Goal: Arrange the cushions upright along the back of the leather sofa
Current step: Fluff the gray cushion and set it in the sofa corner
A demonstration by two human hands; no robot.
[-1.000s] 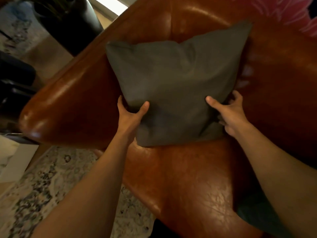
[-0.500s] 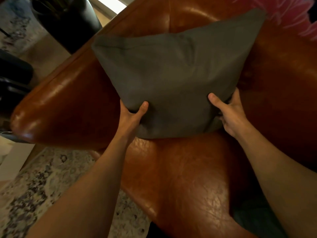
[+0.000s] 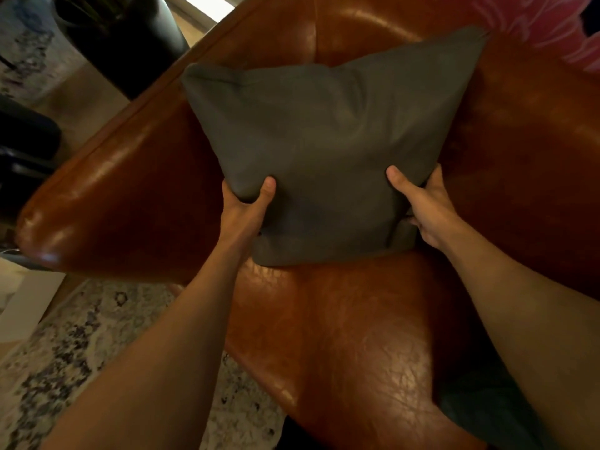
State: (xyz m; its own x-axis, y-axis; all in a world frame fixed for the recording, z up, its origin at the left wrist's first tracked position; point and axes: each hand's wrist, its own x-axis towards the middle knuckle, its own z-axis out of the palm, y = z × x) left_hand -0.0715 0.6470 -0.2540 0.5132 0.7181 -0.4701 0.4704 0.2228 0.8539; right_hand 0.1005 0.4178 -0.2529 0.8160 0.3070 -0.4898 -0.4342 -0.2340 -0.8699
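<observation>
A dark grey square cushion [image 3: 328, 141] stands upright in the corner of the brown leather sofa [image 3: 341, 336], leaning against the backrest. Its bottom edge rests on the seat. My left hand [image 3: 246, 209] grips its lower left edge, thumb on the front face. My right hand [image 3: 422, 206] holds the lower right edge the same way, with its fingers behind the fabric. A pink patterned cushion [image 3: 535, 24] shows at the top right, mostly cut off by the frame.
The sofa's rounded armrest [image 3: 107, 190] runs along the left. Beyond it stand a dark pot [image 3: 123, 37] and dark furniture. A patterned rug [image 3: 65, 368] covers the floor at lower left. A teal fabric patch [image 3: 480, 414] lies on the seat by my right arm.
The cushion was lifted and tipped back half a second ago; now it sits lower again, bottom edge on the seat. Both hands have slid slightly higher along its lower sides.
</observation>
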